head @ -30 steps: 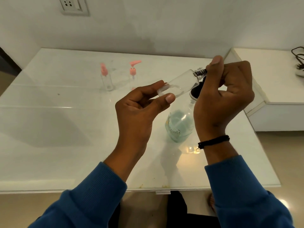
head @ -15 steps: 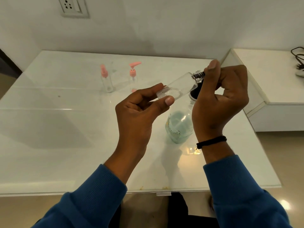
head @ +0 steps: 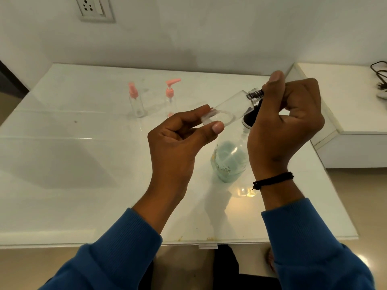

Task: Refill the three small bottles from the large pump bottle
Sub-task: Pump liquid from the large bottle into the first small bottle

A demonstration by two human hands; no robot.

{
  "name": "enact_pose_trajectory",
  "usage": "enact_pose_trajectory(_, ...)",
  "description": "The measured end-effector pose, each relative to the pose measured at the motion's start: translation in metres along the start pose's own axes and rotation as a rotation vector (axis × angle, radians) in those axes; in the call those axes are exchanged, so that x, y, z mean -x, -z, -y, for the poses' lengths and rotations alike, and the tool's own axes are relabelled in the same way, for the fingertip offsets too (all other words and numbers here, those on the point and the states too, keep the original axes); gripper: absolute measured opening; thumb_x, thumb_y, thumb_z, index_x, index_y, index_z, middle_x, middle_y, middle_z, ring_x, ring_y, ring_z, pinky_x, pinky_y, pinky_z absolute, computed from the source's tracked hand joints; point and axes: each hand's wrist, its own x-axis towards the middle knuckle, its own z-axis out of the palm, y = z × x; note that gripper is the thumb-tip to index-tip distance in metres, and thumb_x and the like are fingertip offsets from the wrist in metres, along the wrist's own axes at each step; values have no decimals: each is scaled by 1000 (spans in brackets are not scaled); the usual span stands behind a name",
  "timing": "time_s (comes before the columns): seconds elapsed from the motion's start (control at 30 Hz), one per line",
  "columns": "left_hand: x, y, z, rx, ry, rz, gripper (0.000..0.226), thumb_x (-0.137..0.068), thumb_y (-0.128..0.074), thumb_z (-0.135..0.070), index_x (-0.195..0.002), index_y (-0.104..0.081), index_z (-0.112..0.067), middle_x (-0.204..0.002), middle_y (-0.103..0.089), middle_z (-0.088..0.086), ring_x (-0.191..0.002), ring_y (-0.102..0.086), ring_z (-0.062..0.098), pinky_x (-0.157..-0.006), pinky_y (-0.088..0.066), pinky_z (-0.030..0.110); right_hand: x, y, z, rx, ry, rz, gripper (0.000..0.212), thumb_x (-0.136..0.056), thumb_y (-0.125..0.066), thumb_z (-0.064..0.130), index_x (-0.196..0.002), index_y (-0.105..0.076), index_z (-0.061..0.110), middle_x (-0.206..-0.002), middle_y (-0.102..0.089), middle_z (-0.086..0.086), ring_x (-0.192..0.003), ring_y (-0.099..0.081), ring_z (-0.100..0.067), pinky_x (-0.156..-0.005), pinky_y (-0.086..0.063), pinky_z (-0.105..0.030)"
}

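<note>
At centre frame the left hand [head: 178,141] pinches the base of a clear small bottle [head: 230,108], tilted up to the right. The right hand [head: 287,122] grips its threaded neck. The large pump bottle [head: 230,162] stands below; two pink-capped bottles [head: 136,101] stand upper left.
</note>
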Motion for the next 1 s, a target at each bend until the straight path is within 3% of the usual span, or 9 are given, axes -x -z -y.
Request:
enact_pose_trajectory(0.17,1,0,1,-37,-10,-3,38,-68,-81,-17,-105,-75,-13,-104,-79,3,-97,-76,24,-83,-61,33,6,1,-2,5,-3,6,37,-99,-63,4,-62,-60,-1,-61,-52,-15,-65,-40,-7,-61,-34,-18)
enact_pose_trajectory(0.53,0,0,0,-43,-5,-6,38,-68,-81,-17,-105,-75,-13,-104,-79,3,-96,-76,23,-81,-61,31,5,1,-1,0,-7,16,36,-99,-64,5,-64,-60,-1,-62,-54,-15,-69,-39,5,-66,-34,-10)
enact_pose_trajectory(0.73,0,0,0,-4,0,-2,37,-67,-81,-15,-104,-75,-13,-104,-79,5,-97,-76,27,-83,-61,33,0,1,0,19,3,-2,38,-99,-63,5,-62,-59,-4,-60,-54,-16,-64,-41,-10,-60,-34,-16)
enact_pose_trajectory(1.0,1,-1,1,-33,2,-9,36,-68,-81,-19,-104,-75,-16,-105,-78,1,-98,-75,24,-82,-61,31,1,1,1,0,5,1,37,-98,-62,4,-62,-60,-2,-60,-54,-15,-64,-38,-2,-62,-33,-11)
